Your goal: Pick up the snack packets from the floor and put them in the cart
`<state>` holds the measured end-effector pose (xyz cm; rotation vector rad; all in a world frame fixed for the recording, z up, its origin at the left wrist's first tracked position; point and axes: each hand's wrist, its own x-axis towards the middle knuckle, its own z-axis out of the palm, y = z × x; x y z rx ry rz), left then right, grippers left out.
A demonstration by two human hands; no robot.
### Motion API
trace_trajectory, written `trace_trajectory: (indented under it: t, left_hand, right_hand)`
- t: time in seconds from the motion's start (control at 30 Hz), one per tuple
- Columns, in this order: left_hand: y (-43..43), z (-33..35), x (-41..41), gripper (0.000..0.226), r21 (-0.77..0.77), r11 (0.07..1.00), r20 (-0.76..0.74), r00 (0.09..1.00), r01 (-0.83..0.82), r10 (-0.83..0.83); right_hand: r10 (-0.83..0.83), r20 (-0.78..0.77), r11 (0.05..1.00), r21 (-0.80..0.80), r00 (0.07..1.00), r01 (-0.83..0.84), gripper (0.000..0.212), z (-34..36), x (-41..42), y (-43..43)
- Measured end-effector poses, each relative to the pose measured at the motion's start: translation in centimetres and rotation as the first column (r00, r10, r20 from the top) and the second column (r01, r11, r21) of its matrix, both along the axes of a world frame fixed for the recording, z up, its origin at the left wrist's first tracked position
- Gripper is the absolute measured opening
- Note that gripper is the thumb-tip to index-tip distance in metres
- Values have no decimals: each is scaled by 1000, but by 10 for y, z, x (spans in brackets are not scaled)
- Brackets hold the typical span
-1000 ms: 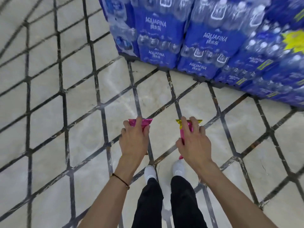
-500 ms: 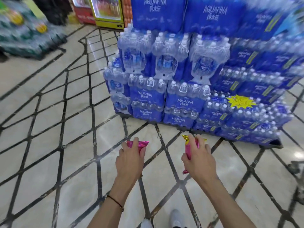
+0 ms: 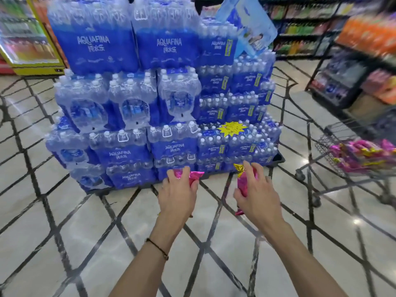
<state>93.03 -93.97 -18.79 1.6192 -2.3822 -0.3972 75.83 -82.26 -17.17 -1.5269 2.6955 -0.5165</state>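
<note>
**A:** Gripping a shiny pink foil snack packet (image 3: 196,176) in the left hand (image 3: 179,194), with fingers curled over the top of it. Up in the air, well clear of the pale glossy tiled floor with dark diamond lines (image 3: 70,221).

**B:** And over in the right hand (image 3: 257,194)?

**A:** Same deal, clutching a second pink foil packet with a crinkled gold end (image 3: 243,181). Held roughly upright, gold end up, pink tail poking out below the palm.

**B:** Anywhere near the grey wire shopping cart (image 3: 329,146)?

**A:** Nope, well apart from it. Parked off to the right, pretty blurry, with a heap of pink and gold packets (image 3: 362,155) inside.

**B:** Straight ahead?

**A:** Just a big stack of blue shrink-wrapped Aquafina water bottle packs (image 3: 150,103) behind both hands. Also wearing a thin dark cord bracelet (image 3: 158,248) on the left wrist.
</note>
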Motion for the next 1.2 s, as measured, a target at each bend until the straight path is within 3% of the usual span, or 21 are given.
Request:
trace_trajectory:
  t: [0.4,0.77,0.97,1.13,1.2]
  left_hand:
    - [91,26,-250,51,-80,929,83,931,361,-355]
    - [200,46,-487,48,-101,807,43,813,582,-580]
    - [204,41,-592,47,-94,741,25,745,665,-666]
    - [175,31,-692,44,-67,741,-212,716,668,-665]
    - [161,29,-732,44,-54,742,-232,715,668,-660]
  right_hand:
    - [-408,-39,912,-59,912,406,75,29,-200,162]
    - [-629,-67,776,-110,774,621,72,48,-383,295]
    - [-671,-29,739,-97,741,666,71,37,-471,301]
    - [-673,-41,738,-109,738,666,70,24,-553,271]
    - [-689,-21,722,-105,725,683,71,23,-588,259]
